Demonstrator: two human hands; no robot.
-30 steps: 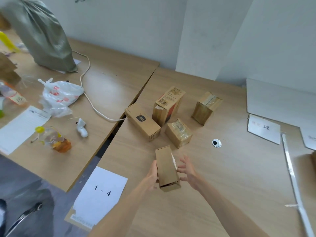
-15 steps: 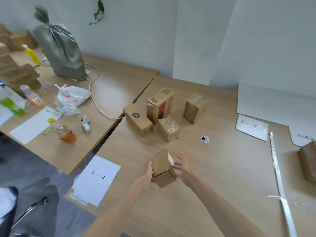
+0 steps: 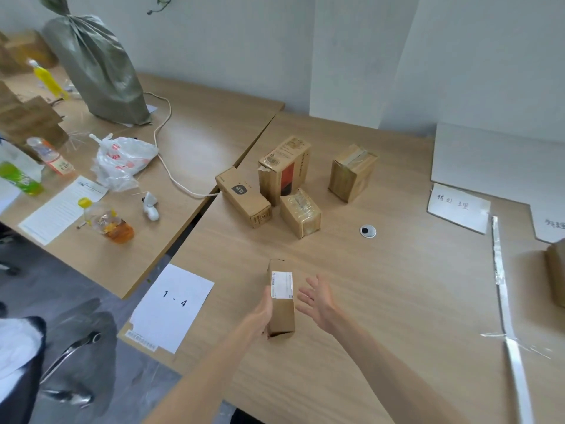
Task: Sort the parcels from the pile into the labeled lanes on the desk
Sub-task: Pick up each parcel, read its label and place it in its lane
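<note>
Clamping left grip (image 3: 260, 313) holds the parcel (image 3: 282, 310); right grip (image 3: 318, 301), spread wide, hovers just beside it

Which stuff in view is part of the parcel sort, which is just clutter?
Job: held parcel, left hand gripping it, parcel pile, 1 - 4 sheet, handwritten label.
Lying about: grey sack, plastic bag, juice bottle, white cable.

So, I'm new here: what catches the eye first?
The left hand grips a slim cardboard box with a white label, the right hand open beside it. Behind, a cluster of parcels stands on the desk; a sheet marked 1 - 4 lies at its left edge.
</note>
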